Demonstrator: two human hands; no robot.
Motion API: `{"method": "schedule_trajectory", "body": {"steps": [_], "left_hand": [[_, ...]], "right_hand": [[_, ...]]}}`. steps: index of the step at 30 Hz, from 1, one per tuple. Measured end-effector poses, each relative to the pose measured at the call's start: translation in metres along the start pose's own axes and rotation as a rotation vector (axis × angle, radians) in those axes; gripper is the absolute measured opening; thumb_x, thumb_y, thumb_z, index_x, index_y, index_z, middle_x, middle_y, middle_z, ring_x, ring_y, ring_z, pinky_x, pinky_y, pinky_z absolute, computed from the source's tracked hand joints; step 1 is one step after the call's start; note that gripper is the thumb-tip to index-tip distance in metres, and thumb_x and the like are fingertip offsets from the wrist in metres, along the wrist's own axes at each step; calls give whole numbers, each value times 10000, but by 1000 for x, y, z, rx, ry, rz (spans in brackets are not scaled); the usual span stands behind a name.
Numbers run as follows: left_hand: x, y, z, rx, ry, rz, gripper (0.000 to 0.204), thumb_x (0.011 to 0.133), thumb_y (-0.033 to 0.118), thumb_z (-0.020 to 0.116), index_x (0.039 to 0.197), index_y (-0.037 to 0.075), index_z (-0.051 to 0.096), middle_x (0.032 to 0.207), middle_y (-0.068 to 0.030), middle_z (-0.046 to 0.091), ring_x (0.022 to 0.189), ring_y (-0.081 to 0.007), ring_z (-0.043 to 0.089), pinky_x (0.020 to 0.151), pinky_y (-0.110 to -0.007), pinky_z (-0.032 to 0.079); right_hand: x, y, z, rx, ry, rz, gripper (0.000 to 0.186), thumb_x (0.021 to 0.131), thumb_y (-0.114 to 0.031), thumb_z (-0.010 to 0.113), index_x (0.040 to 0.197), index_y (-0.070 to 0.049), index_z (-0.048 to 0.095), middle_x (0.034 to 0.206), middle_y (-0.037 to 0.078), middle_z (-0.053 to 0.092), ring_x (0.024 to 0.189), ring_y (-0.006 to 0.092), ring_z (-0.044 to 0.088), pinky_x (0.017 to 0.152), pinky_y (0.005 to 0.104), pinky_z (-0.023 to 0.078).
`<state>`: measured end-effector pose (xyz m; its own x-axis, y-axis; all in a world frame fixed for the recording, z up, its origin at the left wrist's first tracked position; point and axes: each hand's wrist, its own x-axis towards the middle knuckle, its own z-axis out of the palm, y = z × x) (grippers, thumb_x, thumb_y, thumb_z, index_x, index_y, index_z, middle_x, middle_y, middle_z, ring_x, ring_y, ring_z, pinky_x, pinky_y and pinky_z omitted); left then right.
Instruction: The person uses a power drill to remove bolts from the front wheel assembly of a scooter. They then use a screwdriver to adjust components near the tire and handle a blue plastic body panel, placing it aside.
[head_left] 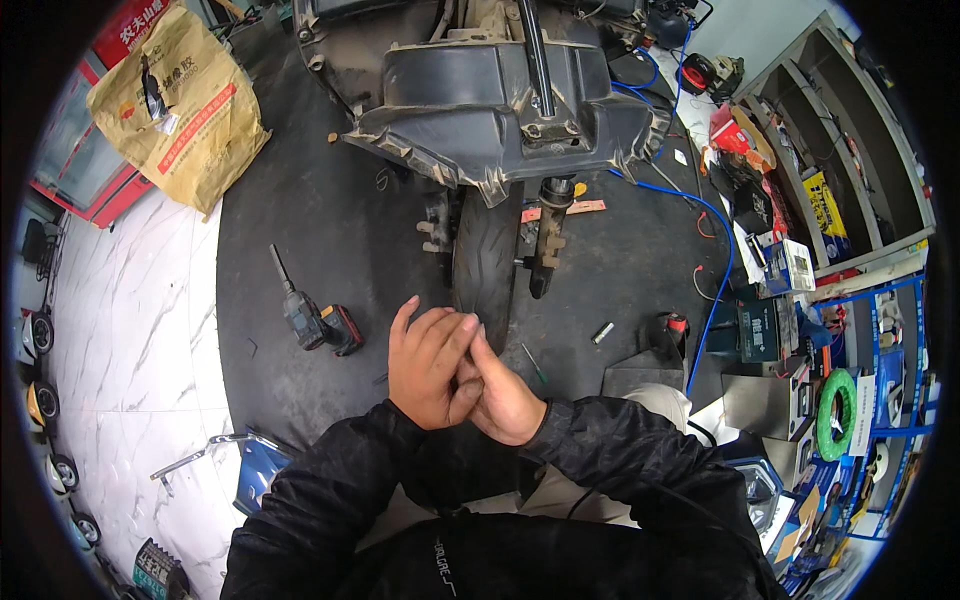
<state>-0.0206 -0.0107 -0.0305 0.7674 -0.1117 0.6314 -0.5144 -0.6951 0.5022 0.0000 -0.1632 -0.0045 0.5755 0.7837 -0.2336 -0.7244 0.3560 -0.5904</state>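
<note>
My hands meet in front of the scooter's front wheel [484, 250]. My left hand [425, 365] lies over my right hand [508, 402], palm toward palm. The left fingers are stretched out, with the little finger standing a bit apart. The right thumb points up beside the left fingertips, while the other right fingers are hidden behind the left hand. Whether anything small sits between the palms cannot be seen. Above the wheel is the scooter's dusty black plastic front housing [465, 85], its outer panels off. A fork leg [550, 240] stands right of the tyre.
A cordless drill [312, 318] with a long bit lies left of my hands on the dark mat [265, 200]. To the right are a small screwdriver [536, 366], a small metal cylinder [603, 333] and a blue hose [728, 240]. Cluttered shelves [820, 170] line the right; a paper sack [190, 110] stands far left.
</note>
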Motion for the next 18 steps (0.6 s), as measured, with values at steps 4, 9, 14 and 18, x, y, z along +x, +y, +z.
{"method": "schedule_trajectory", "body": {"steps": [4,9,14,18], "left_hand": [[0,2,3,27,-49,-38,541,966,372,581,1400,63,677,1251,-126,678,1230,-337,622,1195,-619,331],[-1,9,1,10,-56,-38,432,919,260,623,1292,71,729,1218,-100,679,1210,-316,619,1185,-604,349],[1,21,1,-58,-46,-45,370,856,207,642,1173,63,770,1158,-88,700,1190,-309,629,1168,-595,363],[3,18,7,-82,-31,-41,339,832,105,629,1138,12,740,1138,-129,722,1144,-378,634,1134,-614,388]], "right_hand": [[-3,2,-7,-64,152,165,698,1185,-559,264,1678,-64,283,1598,79,489,1486,171,470,1225,350,397],[-7,-2,-16,-244,126,181,633,1173,-562,375,1489,-29,510,1383,83,602,1268,151,575,1083,326,468],[-15,-16,-14,-654,66,38,729,1155,-610,365,1007,28,685,790,112,695,806,210,669,807,360,526],[-12,-16,-14,-793,140,-91,710,1145,-590,401,1031,55,675,820,165,711,857,300,708,812,409,538]]}}
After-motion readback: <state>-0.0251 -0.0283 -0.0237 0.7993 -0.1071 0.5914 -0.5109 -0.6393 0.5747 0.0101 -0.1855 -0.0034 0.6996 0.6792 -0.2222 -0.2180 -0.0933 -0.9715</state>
